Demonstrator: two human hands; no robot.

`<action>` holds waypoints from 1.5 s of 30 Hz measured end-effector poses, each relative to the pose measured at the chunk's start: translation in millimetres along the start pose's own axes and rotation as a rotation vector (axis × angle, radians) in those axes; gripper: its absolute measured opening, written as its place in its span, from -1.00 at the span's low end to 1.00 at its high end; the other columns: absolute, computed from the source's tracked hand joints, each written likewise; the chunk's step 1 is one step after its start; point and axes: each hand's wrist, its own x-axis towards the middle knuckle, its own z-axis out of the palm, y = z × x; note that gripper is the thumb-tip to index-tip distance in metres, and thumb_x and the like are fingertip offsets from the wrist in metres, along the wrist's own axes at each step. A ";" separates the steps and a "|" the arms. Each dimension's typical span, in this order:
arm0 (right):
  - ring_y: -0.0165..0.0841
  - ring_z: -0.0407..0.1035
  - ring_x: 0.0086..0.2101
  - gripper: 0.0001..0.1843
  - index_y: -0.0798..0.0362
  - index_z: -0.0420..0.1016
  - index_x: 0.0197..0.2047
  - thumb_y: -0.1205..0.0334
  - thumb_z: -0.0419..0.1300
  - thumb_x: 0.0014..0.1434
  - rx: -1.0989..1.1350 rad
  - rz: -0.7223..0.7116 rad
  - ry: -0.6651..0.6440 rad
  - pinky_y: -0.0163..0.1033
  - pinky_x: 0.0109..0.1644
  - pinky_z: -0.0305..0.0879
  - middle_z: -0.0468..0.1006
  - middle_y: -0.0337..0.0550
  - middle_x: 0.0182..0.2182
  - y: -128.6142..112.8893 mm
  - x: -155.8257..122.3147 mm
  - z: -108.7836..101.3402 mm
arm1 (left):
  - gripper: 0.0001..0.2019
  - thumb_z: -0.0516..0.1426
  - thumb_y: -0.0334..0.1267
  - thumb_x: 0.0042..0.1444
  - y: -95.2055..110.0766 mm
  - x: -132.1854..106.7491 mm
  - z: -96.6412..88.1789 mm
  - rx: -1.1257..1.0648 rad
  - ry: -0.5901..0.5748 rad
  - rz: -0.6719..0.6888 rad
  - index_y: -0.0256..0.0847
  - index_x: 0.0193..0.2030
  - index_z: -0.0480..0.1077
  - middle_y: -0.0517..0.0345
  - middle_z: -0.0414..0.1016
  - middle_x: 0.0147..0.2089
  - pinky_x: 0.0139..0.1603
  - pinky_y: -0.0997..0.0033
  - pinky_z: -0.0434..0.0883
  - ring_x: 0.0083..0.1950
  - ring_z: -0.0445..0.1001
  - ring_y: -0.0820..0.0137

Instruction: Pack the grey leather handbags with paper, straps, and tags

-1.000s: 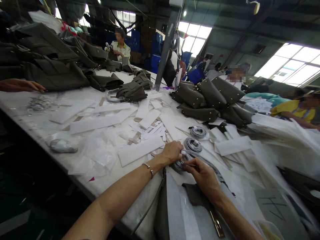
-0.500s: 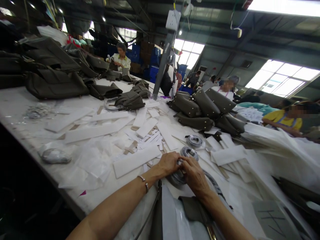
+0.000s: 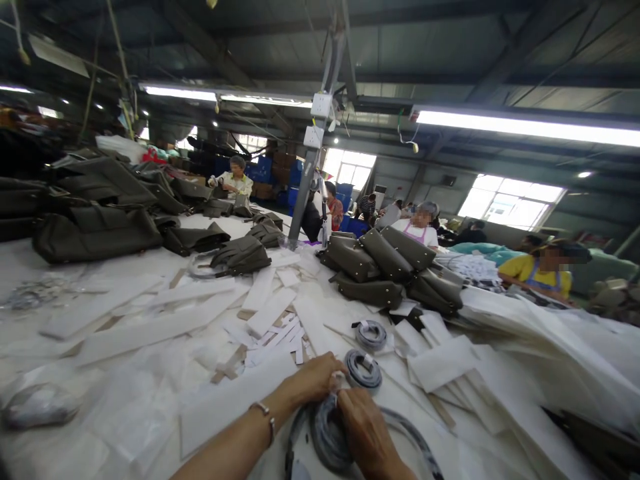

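Low in the middle of the head view, a grey coiled strap [image 3: 326, 437] wrapped in clear film stands between my hands. My right hand [image 3: 367, 427] is closed on its right side, fingers bent over the top edge. My left hand [image 3: 317, 377], with a bracelet at the wrist, has its fingers pinched at the coil's top; a small whitish bit shows there, too blurred to name. Just beyond lie two more rolled straps, a nearer coil [image 3: 364, 371] and a farther coil [image 3: 371, 335], each with a pale band. A loose strap length [image 3: 413, 437] curves away at the right.
White foam strips [image 3: 160, 330] and paper slips [image 3: 283, 340] litter the table. Dark bag pieces [image 3: 385, 263] are piled ahead, with dark handbags [image 3: 100, 230] at left. White sheets [image 3: 545, 340] cover the right side. A post [image 3: 304, 193] rises mid-table. Several people work beyond.
The view has levelled and tipped upward, so more ceiling shows and the bag beneath my arms has left the frame. Both hands stay at the coil, which now shows more between them.
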 end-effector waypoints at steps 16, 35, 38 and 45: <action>-0.27 0.34 -0.40 -0.70 -0.03 0.26 -0.34 0.59 0.10 -0.01 0.006 0.041 -0.001 -0.24 -0.31 0.16 0.48 -0.24 -0.43 3.2 -1.6 2.9 | -0.85 0.20 -0.37 -0.14 17.5 28.8 0.0 0.174 -0.161 -0.173 -0.14 -0.35 0.46 0.11 0.57 -0.26 -0.17 0.34 0.41 -0.17 0.52 0.21; -0.34 0.33 -0.47 -0.61 0.05 0.41 -0.55 -0.02 0.12 0.17 0.616 0.738 -0.199 -0.29 -0.38 0.17 0.43 -0.24 -0.58 10.3 3.6 1.6 | -0.83 0.00 -0.30 0.13 28.5 -10.6 24.2 0.030 0.123 -0.270 -0.16 -0.19 0.39 0.03 0.56 -0.14 -0.11 0.34 0.32 -0.08 0.49 0.25; -0.38 0.26 -0.50 -0.75 0.05 0.38 -0.55 0.08 0.20 0.03 0.680 0.814 -0.195 -0.31 -0.41 0.12 0.37 -0.30 -0.62 12.8 5.7 7.0 | -0.84 -0.03 -0.30 0.15 20.3 -5.9 28.0 -0.037 0.138 -0.274 -0.17 -0.30 0.37 0.06 0.55 -0.22 -0.18 0.38 0.31 -0.16 0.49 0.30; -0.47 0.14 -0.60 -0.85 0.05 0.41 -0.49 0.20 0.27 -0.18 0.826 0.941 -0.292 -0.34 -0.49 0.05 0.30 -0.39 -0.67 28.7 6.8 18.1 | -0.93 0.00 -0.34 0.05 16.0 -5.0 32.7 -0.177 0.192 -0.228 -0.18 -0.35 0.29 0.14 0.48 -0.23 -0.20 0.45 0.29 -0.18 0.42 0.39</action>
